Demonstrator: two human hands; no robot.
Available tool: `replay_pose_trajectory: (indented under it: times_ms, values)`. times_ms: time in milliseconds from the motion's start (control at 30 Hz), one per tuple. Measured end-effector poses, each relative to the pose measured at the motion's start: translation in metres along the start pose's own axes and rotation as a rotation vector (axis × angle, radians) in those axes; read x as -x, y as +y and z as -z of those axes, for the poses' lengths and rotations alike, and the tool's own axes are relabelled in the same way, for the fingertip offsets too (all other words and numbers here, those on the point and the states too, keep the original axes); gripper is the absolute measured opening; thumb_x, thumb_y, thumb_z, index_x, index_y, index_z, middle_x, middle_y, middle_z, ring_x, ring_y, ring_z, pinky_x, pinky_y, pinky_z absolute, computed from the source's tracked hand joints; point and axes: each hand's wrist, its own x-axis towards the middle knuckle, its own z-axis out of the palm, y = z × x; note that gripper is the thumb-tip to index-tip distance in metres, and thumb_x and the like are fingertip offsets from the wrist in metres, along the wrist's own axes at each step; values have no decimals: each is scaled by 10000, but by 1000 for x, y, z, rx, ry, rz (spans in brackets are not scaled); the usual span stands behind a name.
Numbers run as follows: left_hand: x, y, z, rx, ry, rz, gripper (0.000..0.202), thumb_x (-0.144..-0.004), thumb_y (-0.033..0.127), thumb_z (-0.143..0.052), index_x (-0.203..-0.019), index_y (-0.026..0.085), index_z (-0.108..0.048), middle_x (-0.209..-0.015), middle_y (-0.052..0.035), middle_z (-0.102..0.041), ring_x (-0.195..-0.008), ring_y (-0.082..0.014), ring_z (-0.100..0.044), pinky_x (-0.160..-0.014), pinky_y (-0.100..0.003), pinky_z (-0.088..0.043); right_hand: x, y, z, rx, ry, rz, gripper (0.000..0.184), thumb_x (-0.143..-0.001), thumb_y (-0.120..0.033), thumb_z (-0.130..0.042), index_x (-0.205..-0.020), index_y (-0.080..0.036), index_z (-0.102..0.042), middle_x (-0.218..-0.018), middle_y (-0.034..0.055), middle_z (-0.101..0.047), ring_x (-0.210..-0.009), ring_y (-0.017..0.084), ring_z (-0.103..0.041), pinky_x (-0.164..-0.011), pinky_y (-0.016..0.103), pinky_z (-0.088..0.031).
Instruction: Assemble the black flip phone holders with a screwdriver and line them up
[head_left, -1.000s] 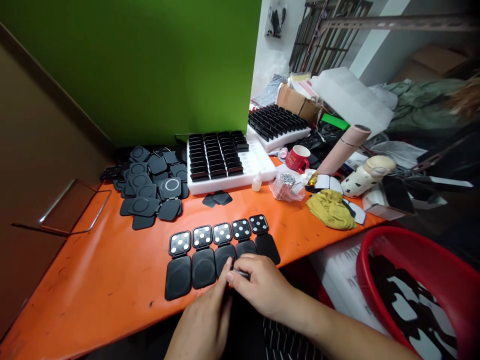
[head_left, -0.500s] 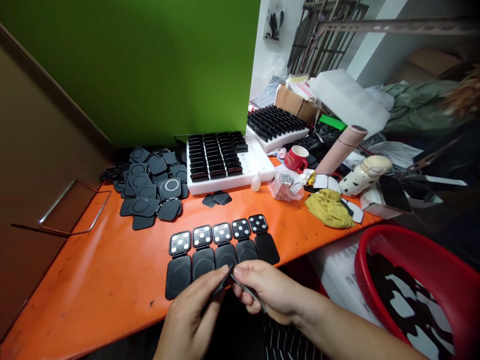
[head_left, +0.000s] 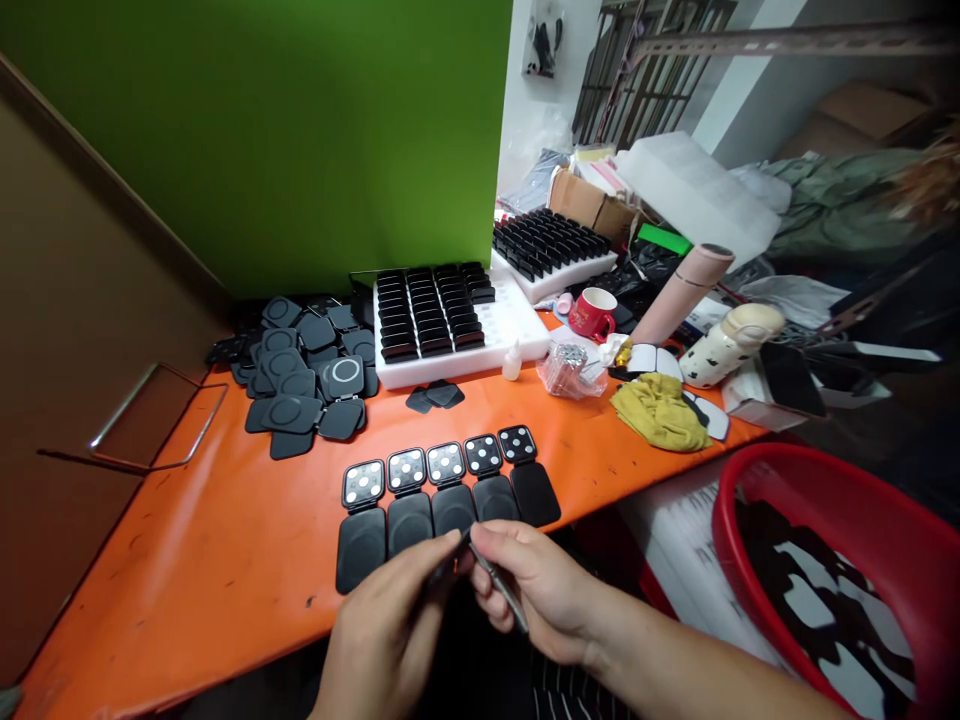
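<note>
Both my hands meet at the near edge of the orange table (head_left: 225, 540). My right hand (head_left: 532, 590) pinches a thin metal tool, probably tweezers (head_left: 499, 590), slanting down to the right. My left hand (head_left: 390, 630) has its fingers closed around a small dark piece at the tool's tip; I cannot make out what it is. Just beyond the fingertips lies a row of several opened black hinged cases (head_left: 450, 495), each upper half showing white dots, each lower half plain black.
A heap of black square pads (head_left: 304, 375) lies at the back left. Two white trays of black parts (head_left: 442, 320) (head_left: 551, 250) stand behind, with a red mug (head_left: 592, 315), a yellow cloth (head_left: 660, 412) and clutter to the right. A red basin (head_left: 832, 570) sits low right.
My hands have lifted off the row of cases and drawn back toward me. The right hand's tool now slants downward, and the left fingers have closed at its tip.
</note>
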Motion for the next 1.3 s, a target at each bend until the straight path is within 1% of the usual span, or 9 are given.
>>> replay_pose_trajectory:
  times_ms: [133,267,467,633,833,1000,1100,1167,1300]
  values:
    - [-10,4,-7,239,88,383,184,-848,317,-476,-980,213,-549,-877,-14,-654,-794,-156,-622,-689,-224,-496,1,-1,1,-97,-114,-115,308,-845,-449,-432,-852,-159,-535,-541,-61,-418,-360,13,-249,-363,158,-117]
    - [-10,4,-13,311,165,444,214,-827,345,-505,-978,197,-537,-862,-14,-643,-804,-169,-611,-702,-245,-487,2,-3,2,-106,-77,-174,223,-817,-347,-485,-856,-137,-546,-611,-47,-421,-393,-4,-279,-371,138,-114]
    - [-2,5,-15,277,180,218,195,-825,225,-524,-1014,251,-562,-889,6,-660,-791,-146,-630,-710,-226,-502,2,-12,6,-219,-129,-267,119,-793,-267,-513,-802,-149,-503,-631,-39,-436,-396,-4,-302,-358,113,-123]
    - [0,6,-20,337,115,13,365,-812,92,-512,-1100,314,-531,-1110,5,-620,-989,-179,-596,-848,-295,-491,3,-19,17,-374,-173,-431,219,-808,-367,-492,-785,-149,-506,-578,-36,-453,-376,19,-320,-335,122,-135]
    - [-4,14,-32,392,97,-111,463,-785,30,-521,-1137,329,-511,-1148,-2,-598,-1018,-185,-581,-875,-316,-481,10,-18,21,-340,26,-311,270,-784,-400,-509,-684,-151,-482,-471,-71,-371,-356,28,-297,-353,144,-181]
    - [-28,26,-44,655,186,364,146,-818,241,-544,-957,199,-560,-867,-27,-658,-803,-170,-637,-707,-260,-515,22,-22,36,354,282,256,260,-762,-423,-566,-793,-173,-504,-556,-70,-380,-447,46,-301,-429,179,-224]
    - [-50,25,-59,891,139,563,262,-815,347,-533,-990,155,-507,-890,-66,-650,-845,-207,-629,-725,-303,-509,32,-24,54,946,347,393,223,-755,-386,-589,-755,-166,-548,-581,-48,-432,-551,84,-385,-519,210,-293]
    - [-63,20,-73,916,-5,515,342,-847,358,-464,-1111,141,-456,-1033,-117,-626,-967,-236,-595,-802,-353,-488,35,-29,72,1132,384,387,264,-807,-393,-509,-683,-161,-540,-601,-28,-478,-589,104,-427,-552,223,-315]
    - [-75,9,-99,511,-218,223,514,-849,313,-442,-1330,215,-291,-1343,-104,-411,-1224,-241,-383,-1002,-436,-321,28,-56,123,1176,528,343,304,-849,-420,-408,-759,-159,-536,-714,4,-563,-664,135,-500,-591,230,-356]
